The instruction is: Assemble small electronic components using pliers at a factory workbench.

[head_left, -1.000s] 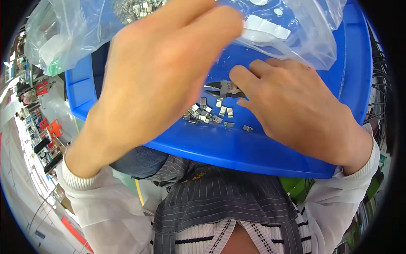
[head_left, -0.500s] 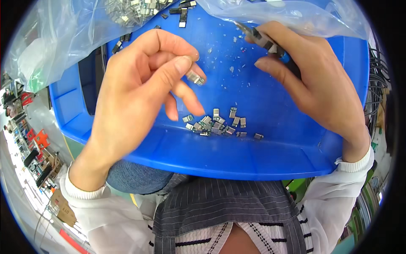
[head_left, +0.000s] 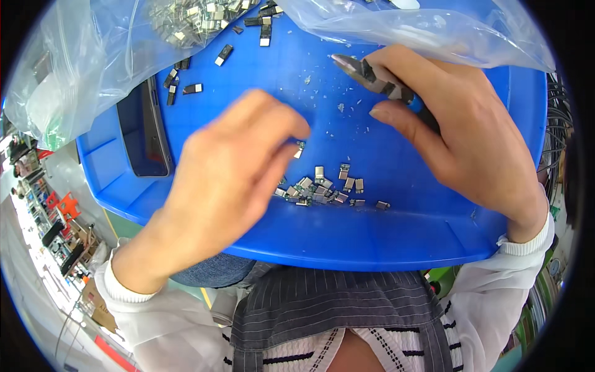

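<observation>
Over the blue plastic tray [head_left: 396, 239], the left hand [head_left: 232, 180] pinches one small metal connector [head_left: 300, 149] while the right hand [head_left: 462, 133] grips small cutting pliers [head_left: 384, 80]; a small pile of finished connectors [head_left: 325, 191] lies below, many more remaining by the clear plastic bag [head_left: 93, 56].

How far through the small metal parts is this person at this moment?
Done: a small pile of silver metal pieces lies in the blue plastic tray. In hand: left hand pinches one piece; right hand holds pointed pliers. Left: many parts in the clear plastic bag.
</observation>
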The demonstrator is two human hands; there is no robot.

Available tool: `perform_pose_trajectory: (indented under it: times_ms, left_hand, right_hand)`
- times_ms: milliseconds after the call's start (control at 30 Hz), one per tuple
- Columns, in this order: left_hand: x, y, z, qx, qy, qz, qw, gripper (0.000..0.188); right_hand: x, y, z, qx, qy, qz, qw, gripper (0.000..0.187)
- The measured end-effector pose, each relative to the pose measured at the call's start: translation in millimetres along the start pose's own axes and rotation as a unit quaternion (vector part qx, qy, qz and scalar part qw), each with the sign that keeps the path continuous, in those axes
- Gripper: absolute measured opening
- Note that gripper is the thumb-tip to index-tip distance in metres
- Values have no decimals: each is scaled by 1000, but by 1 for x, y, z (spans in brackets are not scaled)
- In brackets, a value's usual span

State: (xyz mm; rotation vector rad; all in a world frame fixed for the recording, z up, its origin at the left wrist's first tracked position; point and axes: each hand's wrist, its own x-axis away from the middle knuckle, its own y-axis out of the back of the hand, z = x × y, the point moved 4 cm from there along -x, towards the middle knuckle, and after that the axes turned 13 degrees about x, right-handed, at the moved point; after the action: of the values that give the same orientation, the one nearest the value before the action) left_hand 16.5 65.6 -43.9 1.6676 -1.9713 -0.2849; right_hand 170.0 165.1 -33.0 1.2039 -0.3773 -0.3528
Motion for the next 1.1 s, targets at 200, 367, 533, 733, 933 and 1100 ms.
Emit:
perform_pose_trajectory:
  times_ms: [200,367,533,733,933,1100]
  left_hand:
    - [0,-14,-1,-137,-18,53,989,16]
    - [1,-7,-7,248,134,-34,959,13]
    - [-4,2,-6,443,105,-47,889,18]
    - [-1,6,-13,438,95,-85,890,20]
    - [-2,5,-7,508,154,-55,846,22]
    - [-3,5,-3,579,168,-28,797,21]
  right_hand:
    - [3,2,1,17,3,19,1000,28]
    - [6,3,2,7,-7,63,998,28]
    - [7,2,5,-38,-3,26,999,32]
    - [7,-1,12,36,18,-14,999,39]
    - [5,-2,15,50,21,-43,998,44]
    - [5,-4,16,66,21,-59,996,45]
